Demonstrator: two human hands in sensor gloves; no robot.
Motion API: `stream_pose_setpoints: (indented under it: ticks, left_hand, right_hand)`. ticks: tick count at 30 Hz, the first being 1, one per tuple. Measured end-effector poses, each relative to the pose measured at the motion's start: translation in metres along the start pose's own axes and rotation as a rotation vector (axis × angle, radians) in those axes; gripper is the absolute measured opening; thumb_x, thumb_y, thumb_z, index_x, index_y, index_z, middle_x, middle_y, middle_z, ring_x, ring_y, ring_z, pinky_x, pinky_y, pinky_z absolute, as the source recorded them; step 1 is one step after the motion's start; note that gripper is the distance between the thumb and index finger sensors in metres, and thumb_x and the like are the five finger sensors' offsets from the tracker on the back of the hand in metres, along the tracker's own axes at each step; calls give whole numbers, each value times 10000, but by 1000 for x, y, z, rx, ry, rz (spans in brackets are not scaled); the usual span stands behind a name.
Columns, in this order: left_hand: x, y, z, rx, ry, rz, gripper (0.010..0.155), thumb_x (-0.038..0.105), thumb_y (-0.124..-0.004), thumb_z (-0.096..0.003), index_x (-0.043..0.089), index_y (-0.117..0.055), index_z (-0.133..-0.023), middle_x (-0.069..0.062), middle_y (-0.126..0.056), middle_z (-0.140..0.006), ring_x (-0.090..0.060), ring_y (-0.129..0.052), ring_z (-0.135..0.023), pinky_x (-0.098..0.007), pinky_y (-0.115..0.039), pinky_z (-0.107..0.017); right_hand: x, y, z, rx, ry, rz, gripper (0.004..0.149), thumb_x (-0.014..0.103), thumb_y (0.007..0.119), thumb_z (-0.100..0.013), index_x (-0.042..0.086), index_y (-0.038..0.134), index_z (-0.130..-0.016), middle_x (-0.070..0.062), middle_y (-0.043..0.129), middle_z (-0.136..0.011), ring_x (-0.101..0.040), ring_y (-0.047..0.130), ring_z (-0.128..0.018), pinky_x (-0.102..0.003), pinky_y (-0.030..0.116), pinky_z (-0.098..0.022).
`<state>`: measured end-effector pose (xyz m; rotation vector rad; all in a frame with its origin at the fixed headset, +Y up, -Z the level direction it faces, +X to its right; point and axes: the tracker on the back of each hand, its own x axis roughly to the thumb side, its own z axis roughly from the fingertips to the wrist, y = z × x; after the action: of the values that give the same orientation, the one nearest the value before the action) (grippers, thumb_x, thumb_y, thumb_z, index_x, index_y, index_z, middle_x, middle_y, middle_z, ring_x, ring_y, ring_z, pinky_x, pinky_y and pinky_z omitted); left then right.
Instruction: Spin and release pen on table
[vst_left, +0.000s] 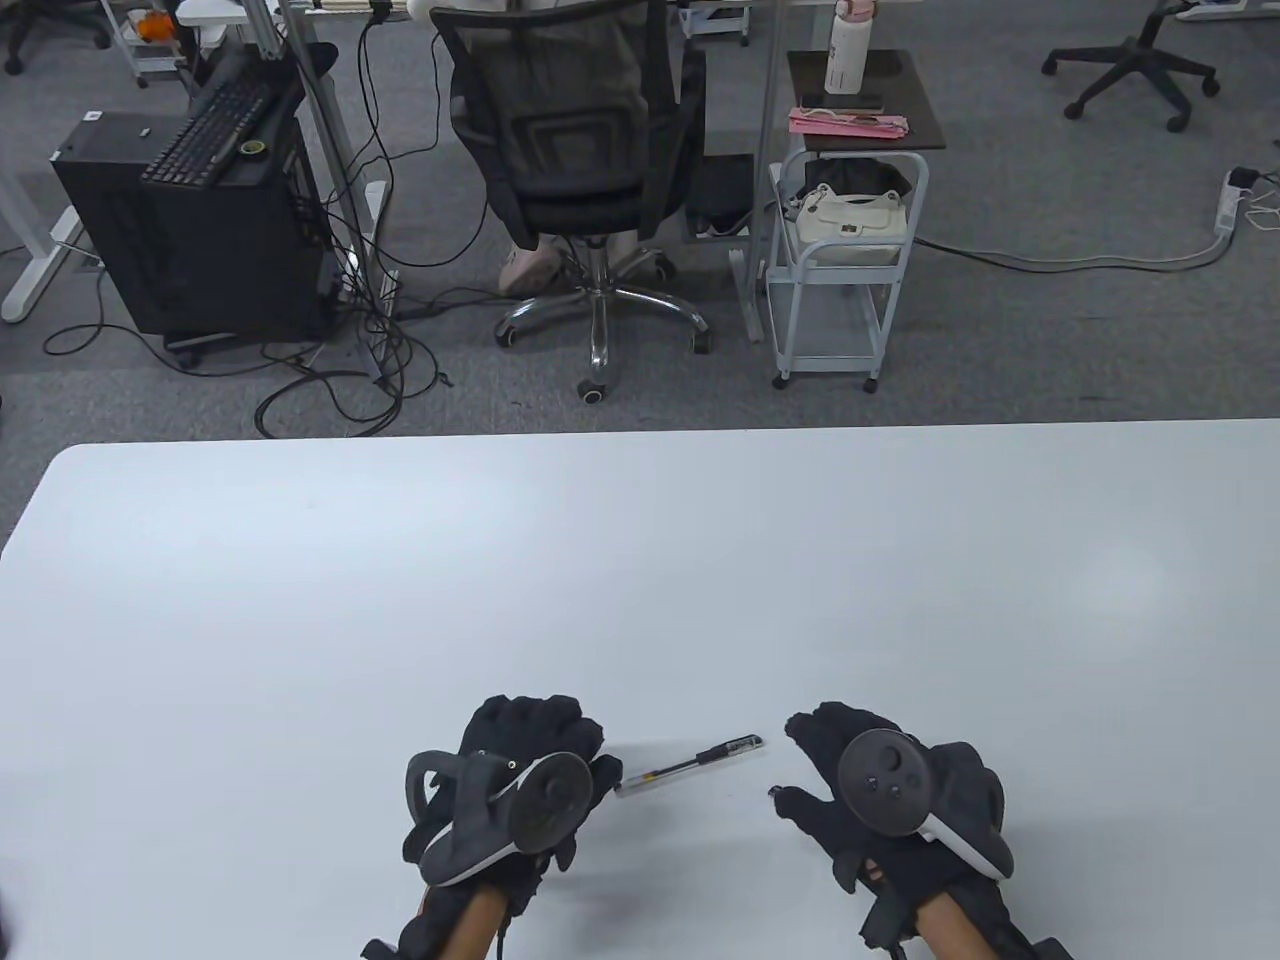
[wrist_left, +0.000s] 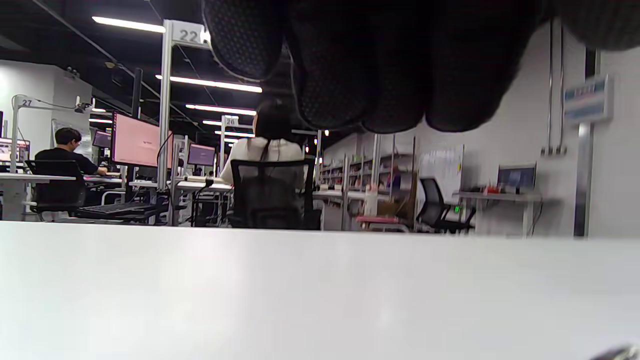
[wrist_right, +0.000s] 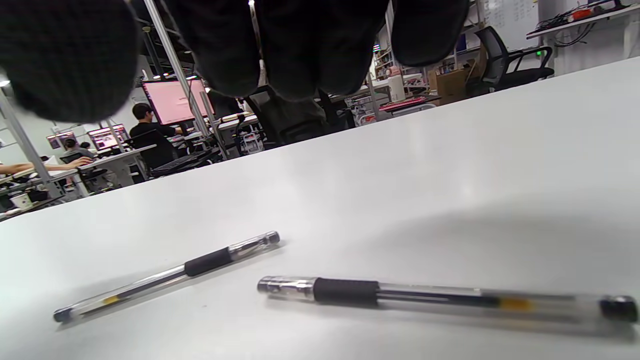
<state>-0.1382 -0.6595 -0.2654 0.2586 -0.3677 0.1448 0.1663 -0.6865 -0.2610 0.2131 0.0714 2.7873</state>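
Note:
A clear pen with a black grip (vst_left: 690, 765) lies flat on the white table (vst_left: 400, 600) between my hands, and also shows in the right wrist view (wrist_right: 170, 275). My left hand (vst_left: 560, 740) rests palm down just left of the pen's near end and holds nothing; its fingers (wrist_left: 375, 65) hang above bare table. My right hand (vst_left: 790, 760) hovers palm down just right of the pen's capped end, fingers spread, apart from it. A second, similar pen (wrist_right: 440, 297) lies under my right hand in the right wrist view and is hidden in the table view.
The table's far edge (vst_left: 640, 428) runs across the middle of the table view. Beyond it on the floor stand an office chair (vst_left: 575, 150), a white cart (vst_left: 845, 260) and a black computer tower (vst_left: 190, 230).

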Motion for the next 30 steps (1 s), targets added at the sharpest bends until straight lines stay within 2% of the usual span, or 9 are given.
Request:
stream_pose_setpoints:
  ticks: [3, 5, 7, 9, 17, 21, 23, 26, 30]
  left_hand:
    - [-3, -3, 8, 90, 25, 71, 533, 588, -747, -424, 286, -882, -842, -21, -871, -980, -283, -877, -891, -578, -635, -715]
    - [-7, -17, 15, 197, 27, 109, 526, 581, -751, -424, 280, -888, -834, -23, -872, -977, -285, -878, -887, -581, -632, -712]
    - [-8, -18, 16, 170, 13, 137, 522, 577, -753, -422, 276, -901, -822, -24, -885, -965, -286, -887, -877, -579, -641, -705]
    - [-9, -14, 19, 222, 14, 121, 520, 578, -749, -425, 278, -898, -823, -21, -885, -963, -283, -887, -876, -571, -651, -699]
    - [-14, -18, 23, 204, 33, 172, 518, 578, -746, -424, 279, -907, -815, -19, -891, -960, -280, -896, -870, -573, -652, -700]
    - [-15, -22, 22, 189, 52, 179, 515, 577, -743, -425, 277, -911, -809, -19, -900, -950, -280, -899, -866, -572, -656, -697]
    - [-17, -26, 22, 172, 61, 178, 512, 575, -744, -425, 276, -916, -803, -18, -904, -947, -280, -902, -863, -572, -657, -697]
    - [-19, -28, 23, 146, 59, 181, 503, 573, -743, -425, 275, -933, -783, -17, -924, -928, -276, -923, -839, -569, -670, -688]
    - [-22, -25, 27, 166, 63, 193, 503, 573, -742, -426, 274, -931, -784, -17, -925, -926, -277, -921, -841, -567, -669, -689]
  right_hand:
    - [-6, -2, -5, 25, 48, 20, 702, 536, 832, -432, 251, 610, -1034, -106, 600, -1094, -401, 615, -1002, -659, 528, -676]
    - [-9, -1, -11, 93, 92, 62, 706, 522, 848, -428, 244, 611, -1032, -107, 600, -1092, -400, 621, -998, -657, 533, -674]
    - [-10, 3, -18, 149, 115, 106, 689, 495, 865, -426, 237, 625, -1017, -102, 627, -1075, -391, 650, -980, -648, 547, -670]
    - [-10, 10, -23, 201, 157, 194, 682, 459, 879, -424, 239, 617, -1014, -94, 636, -1067, -384, 666, -968, -644, 538, -680]
    - [-5, 45, -40, 352, 171, 426, 652, 409, 913, -428, 244, 632, -993, -70, 690, -1020, -352, 724, -908, -618, 555, -679]
    - [-8, 65, -49, 416, 180, 440, 533, 356, 887, -454, 263, 671, -932, -48, 732, -943, -326, 759, -841, -613, 561, -683]
    - [-4, 67, -49, 388, 145, 416, 460, 298, 894, -458, 263, 730, -887, -53, 778, -896, -333, 785, -797, -616, 565, -675]
    - [5, 64, -47, 406, 119, 504, 433, 300, 846, -477, 293, 717, -891, -41, 756, -928, -327, 763, -823, -620, 533, -694]
    - [27, 65, -38, 354, -37, 535, 429, 298, 851, -458, 309, 727, -869, -35, 757, -922, -322, 764, -816, -616, 543, -683]
